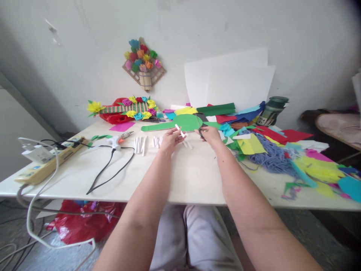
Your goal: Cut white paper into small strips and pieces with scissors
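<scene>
Over the middle of the table, my left hand [172, 140] pinches a thin white paper roll [179, 130], tilted between the fingertips. To its right, my right hand [209, 134] is closed round a pair of scissors [201, 132] with dark handles; the blades point up and away, apart from the roll. Just behind both hands lies a green guitar-shaped piece [184, 122] with a rounded body and a long neck. Short white rolls [140, 145] lie in a row left of my left hand, partly hidden by it, and a few more [188, 144] rest between my hands.
A white glue gun [115, 142] with a looping black cord lies left, near a power strip [50, 160]. Coloured paper scraps [316, 167] and blue-grey yarn [272, 152] cover the right side. A flower-trimmed guitar craft [124, 108] and a dark green bottle [273, 111] stand at the back.
</scene>
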Demonstrator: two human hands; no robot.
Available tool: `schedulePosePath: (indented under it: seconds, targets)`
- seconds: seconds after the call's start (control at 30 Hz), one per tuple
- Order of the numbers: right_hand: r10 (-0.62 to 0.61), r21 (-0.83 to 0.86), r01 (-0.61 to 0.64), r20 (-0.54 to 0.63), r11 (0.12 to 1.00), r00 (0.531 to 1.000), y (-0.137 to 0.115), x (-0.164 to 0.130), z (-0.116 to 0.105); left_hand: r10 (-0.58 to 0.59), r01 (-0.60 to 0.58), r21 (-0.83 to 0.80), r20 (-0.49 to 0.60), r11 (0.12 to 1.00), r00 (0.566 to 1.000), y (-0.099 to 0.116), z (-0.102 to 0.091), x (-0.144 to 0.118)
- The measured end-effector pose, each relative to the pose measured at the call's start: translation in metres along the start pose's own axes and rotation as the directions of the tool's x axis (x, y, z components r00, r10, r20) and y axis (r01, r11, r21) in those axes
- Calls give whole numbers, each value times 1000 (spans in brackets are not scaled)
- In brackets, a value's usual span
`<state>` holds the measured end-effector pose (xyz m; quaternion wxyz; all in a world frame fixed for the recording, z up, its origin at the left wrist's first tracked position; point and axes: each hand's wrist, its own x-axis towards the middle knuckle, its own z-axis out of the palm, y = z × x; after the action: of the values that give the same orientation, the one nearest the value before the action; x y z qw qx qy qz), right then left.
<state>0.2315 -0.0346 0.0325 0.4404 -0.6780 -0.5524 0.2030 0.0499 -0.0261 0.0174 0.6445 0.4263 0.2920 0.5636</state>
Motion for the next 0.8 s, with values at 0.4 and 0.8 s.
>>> schedulePosePath:
  seconds: [0.4,0.8]
  targets:
    - [-22,516,-111,245,850,969,-23,-23,10,-12,24,-114,101,993,995,-1,-2,1]
    - [14,658,-148,204,739,979,-20,-17,16,-66,75,-48,155,996,986,-2,-2,1]
